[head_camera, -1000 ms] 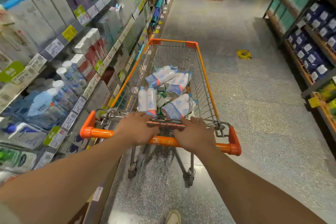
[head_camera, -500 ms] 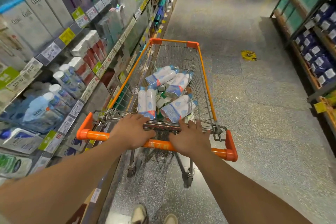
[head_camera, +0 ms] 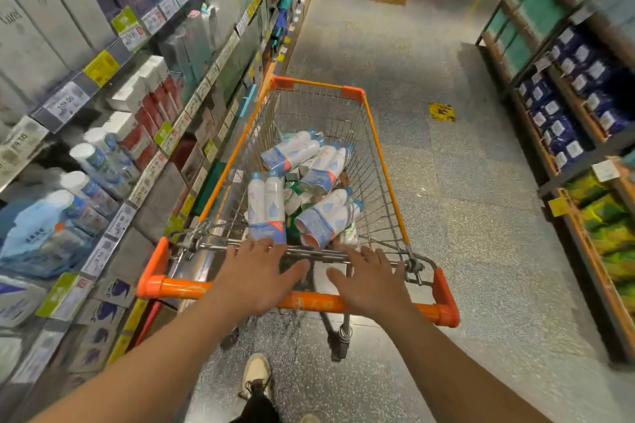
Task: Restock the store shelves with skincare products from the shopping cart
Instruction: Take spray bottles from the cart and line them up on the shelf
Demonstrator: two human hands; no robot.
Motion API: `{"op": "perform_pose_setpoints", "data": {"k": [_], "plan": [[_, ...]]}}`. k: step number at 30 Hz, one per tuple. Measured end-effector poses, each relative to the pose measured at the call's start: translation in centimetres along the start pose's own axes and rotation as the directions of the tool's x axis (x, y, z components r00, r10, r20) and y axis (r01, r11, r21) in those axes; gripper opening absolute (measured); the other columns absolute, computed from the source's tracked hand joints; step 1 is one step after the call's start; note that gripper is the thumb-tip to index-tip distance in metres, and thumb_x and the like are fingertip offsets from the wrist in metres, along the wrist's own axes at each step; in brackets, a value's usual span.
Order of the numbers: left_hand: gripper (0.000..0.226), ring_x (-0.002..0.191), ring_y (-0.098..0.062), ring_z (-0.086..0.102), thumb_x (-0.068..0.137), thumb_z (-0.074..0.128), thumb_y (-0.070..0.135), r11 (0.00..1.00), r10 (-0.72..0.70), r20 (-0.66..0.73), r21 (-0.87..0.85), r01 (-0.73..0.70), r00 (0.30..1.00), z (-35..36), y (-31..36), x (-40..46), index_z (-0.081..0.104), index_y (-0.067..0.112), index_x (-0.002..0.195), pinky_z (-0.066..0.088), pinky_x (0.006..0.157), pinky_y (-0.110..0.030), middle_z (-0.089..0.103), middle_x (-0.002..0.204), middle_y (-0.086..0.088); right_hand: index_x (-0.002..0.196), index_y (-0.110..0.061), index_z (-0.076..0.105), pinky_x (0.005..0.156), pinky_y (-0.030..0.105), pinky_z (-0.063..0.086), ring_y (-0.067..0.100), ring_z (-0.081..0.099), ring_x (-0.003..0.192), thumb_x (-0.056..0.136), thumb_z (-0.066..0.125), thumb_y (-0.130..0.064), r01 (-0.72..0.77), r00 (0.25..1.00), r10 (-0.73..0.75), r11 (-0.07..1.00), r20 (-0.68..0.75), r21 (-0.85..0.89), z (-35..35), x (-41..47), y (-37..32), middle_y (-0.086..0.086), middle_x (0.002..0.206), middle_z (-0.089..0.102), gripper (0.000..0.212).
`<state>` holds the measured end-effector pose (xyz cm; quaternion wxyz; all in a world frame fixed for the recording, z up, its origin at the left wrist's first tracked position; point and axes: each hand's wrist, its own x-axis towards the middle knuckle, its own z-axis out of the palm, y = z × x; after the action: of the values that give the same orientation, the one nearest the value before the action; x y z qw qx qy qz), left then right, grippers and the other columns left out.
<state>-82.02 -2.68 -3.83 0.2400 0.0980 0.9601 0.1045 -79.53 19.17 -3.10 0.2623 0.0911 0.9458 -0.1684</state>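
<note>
My left hand point(head_camera: 256, 276), fingers spread and empty, hovered nearest the upright white-and-blue twin-pack of spray bottles point(head_camera: 267, 208), directly ahead; my right hand point(head_camera: 369, 280) was likewise open.

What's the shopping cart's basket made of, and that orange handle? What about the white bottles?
The cart basket looks like bare metal wire: thin, grey, shiny grid. The orange handle seems smooth, glossy plastic, probably over a metal bar. The white bottles are likely plastic with printed blue wrap; too blurred to be sure.
</note>
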Motion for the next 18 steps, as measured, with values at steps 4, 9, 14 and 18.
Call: {"op": "perform_pose_setpoints", "data": {"k": [4, 9, 14, 18], "plan": [[0.093, 0.13, -0.032, 0.048, 0.081, 0.004, 0.087, 0.999, 0.018, 0.055, -0.031, -0.016, 0.998, -1.6, -0.7, 1.4, 0.058, 0.031, 0.132, 0.04, 0.109, -0.048, 0.057, 0.142, -0.006, 0.148, -0.04, 0.047, 0.124, 0.061, 0.006, 0.023, 0.035, 0.147, 0.098, 0.039, -0.067, -0.05, 0.991, 0.054, 0.998, -0.125, 0.033, -0.4, 0.8, -1.3, -0.004, 0.152, 0.05, 0.058], [0.062, 0.099, -0.027, 0.064, 0.095, 0.031, 0.075, 0.96, -0.015, 0.171, -0.273, 0.061, 0.985, -5.9, -1.1, 4.7, 0.062, 0.023, 0.107, 0.052, 0.082, -0.034, 0.066, 0.101, -0.004, 0.139, -0.025, 0.061, 0.112, 0.037, 0.037, 0.024, 0.053, 0.132, 0.104, 0.05, -0.049, -0.038, 0.988, 0.082, 0.951, -0.129, 0.307, -1.5, 2.8, -3.4, 0.003, 0.137, 0.063, 0.044], [0.035, 0.087, -0.013, 0.058, 0.1, 0.043, 0.064, 0.893, -0.023, 0.223, -0.433, 0.121, 0.975, -7.6, -1.2, 8.2, 0.057, 0.032, 0.101, 0.043, 0.07, -0.031, 0.063, 0.1, 0.005, 0.152, -0.028, 0.045, 0.085, 0.021, 0.038, 0.016, 0.053, 0.133, 0.103, 0.055, -0.045, 0.024, 0.978, 0.086, 0.862, -0.192, 0.507, -2.7, 4.3, -4.0, 0.0, 0.147, 0.055, 0.052], [0.039, 0.083, -0.015, 0.06, 0.099, 0.049, 0.057, 0.878, -0.043, 0.216, -0.458, 0.14, 0.976, -8.0, -1.0, 11.9, 0.064, 0.023, 0.11, 0.047, 0.074, -0.032, 0.065, 0.094, 0.002, 0.153, -0.035, 0.04, 0.09, 0.029, 0.044, 0.019, 0.058, 0.126, 0.1, 0.059, -0.043, -0.073, 0.973, 0.198, 0.755, -0.121, 0.651, -3.2, 7.4, -3.5, 0.001, 0.143, 0.059, 0.057]]}}
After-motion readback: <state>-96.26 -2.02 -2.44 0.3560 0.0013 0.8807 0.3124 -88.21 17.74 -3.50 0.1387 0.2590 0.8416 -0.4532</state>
